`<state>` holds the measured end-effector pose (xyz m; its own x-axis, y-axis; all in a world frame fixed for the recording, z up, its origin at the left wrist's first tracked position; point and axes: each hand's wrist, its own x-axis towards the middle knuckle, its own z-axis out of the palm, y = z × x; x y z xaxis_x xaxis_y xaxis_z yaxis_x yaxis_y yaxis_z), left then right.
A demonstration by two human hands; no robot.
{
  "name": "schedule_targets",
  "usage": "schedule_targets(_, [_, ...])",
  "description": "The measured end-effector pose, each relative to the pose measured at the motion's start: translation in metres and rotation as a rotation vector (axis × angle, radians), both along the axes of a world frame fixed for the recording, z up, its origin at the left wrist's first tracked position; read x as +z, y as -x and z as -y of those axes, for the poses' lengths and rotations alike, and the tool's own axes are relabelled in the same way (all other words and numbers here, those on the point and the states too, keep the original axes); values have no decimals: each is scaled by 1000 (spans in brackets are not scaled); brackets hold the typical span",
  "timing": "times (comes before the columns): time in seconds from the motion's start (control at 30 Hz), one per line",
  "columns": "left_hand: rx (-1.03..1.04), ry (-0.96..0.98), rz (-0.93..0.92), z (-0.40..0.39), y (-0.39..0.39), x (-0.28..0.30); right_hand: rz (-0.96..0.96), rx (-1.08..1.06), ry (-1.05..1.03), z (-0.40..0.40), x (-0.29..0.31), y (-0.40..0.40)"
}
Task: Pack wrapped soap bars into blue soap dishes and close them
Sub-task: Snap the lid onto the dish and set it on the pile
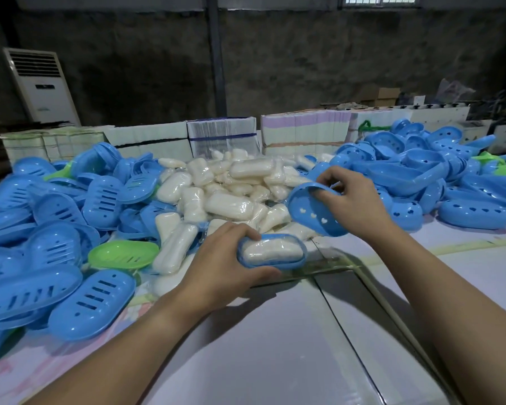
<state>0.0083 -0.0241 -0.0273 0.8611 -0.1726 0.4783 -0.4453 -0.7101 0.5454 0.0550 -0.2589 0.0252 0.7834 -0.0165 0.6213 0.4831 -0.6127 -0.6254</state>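
My left hand (216, 267) grips a blue soap dish base (300, 263) with a wrapped white soap bar (272, 251) lying inside it, just above the table. Up and to the right, my right hand (354, 194) holds a blue dish lid (313, 211) with heart-shaped holes, tilted, its hollow side facing left; fingers curl over its rim. The lid is apart from the base. A heap of wrapped soap bars (231, 191) lies behind both hands.
Slotted blue dish halves (56, 229) pile up on the left, with a green one (120, 254) among them. Heart-holed blue lids (450, 182) heap on the right. Stacked flat cartons (304, 130) line the back. The pale table top (275, 346) lies in front.
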Motion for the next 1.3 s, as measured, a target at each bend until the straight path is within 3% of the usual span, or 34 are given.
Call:
schedule_targets(0.13, [20,275,-60,1,-2,3,-172,157,-55,-19,-9,4])
schedule_targets(0.43, [-16,515,-123,-5,-6,6,-570,559,-194,-19,-12,8])
schedule_targets(0.77, [-36,753,-142,-11,-9,11,-378,587,-197,-16,-14,5])
schedule_targets(1.03, [-127,816,-176,-4,-5,8,-520,667,-148,-31,-26,6])
schedule_targets(1.3, [-125,969,-205,2,-4,4,-528,643,-171,-34,-26,8])
